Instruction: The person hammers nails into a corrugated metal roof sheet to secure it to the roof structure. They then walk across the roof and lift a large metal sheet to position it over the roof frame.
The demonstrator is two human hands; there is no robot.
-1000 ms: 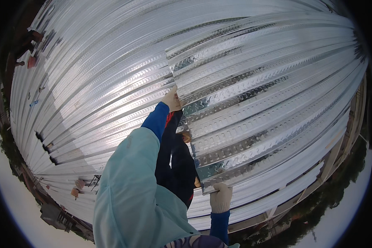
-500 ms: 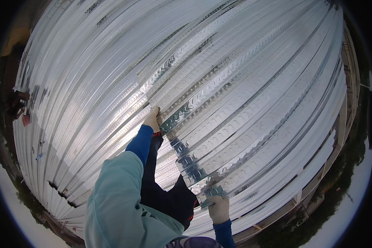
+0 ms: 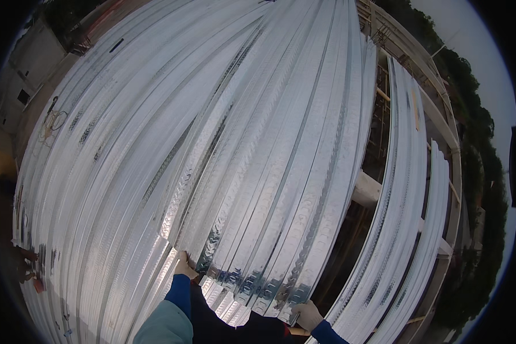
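Sheet of ribbed metal (image 3: 264,206) is gripped at its near edge by left hand (image 3: 184,266) and right hand (image 3: 308,315), best held evenly.

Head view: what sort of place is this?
Probably a building site, on an unfinished roof or deck: ribbed metal sheets, an open gap between them, and a pale beam showing in it.

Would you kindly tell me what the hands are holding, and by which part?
A ribbed metal sheet, by its near end: left hand toward the left, right hand at the right corner.
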